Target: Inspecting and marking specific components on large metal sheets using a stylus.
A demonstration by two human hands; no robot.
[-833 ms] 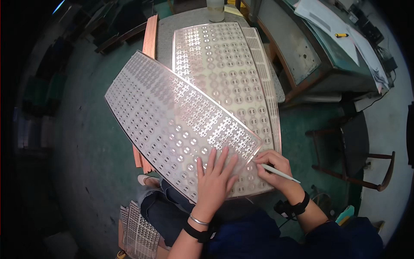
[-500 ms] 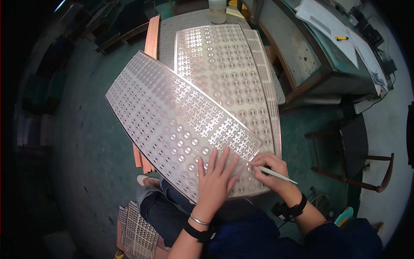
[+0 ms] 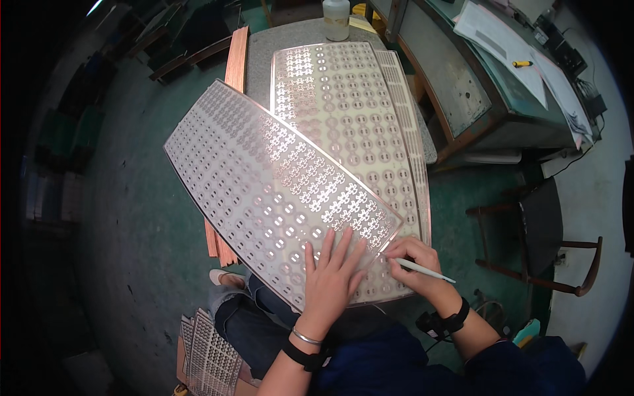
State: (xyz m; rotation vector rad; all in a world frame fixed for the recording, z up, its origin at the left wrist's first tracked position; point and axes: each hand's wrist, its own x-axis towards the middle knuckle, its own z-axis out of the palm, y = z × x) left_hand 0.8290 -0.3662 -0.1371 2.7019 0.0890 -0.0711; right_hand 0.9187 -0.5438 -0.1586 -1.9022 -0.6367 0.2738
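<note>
A large thin panel (image 3: 224,171), patterned with shiny copper-coloured shapes, lies at a slant across the work surface. My left hand (image 3: 332,277) rests flat on its near right part with the fingers spread. At the panel's right corner my right hand (image 3: 422,267) grips a slim pale-green pen-like tool (image 3: 429,271), its tip at the panel's edge. The fingers partly cover the tool. Beneath the slanted panel lies a second patterned panel (image 3: 370,125), and another panel's edge (image 3: 404,99) shows along its right side.
A grey round-edged table (image 3: 264,41) carries the panels and a cloudy jar (image 3: 336,23). Copper-coloured strips (image 3: 236,63) stick out on the left. A desk (image 3: 456,79) with papers stands at right, a dark chair (image 3: 543,214) below it. More perforated panels (image 3: 211,353) lean near my leg.
The whole view has shifted slightly. Both hands stay in nearly the same places on the panel, and the tool's tip remains near its corner edge.
</note>
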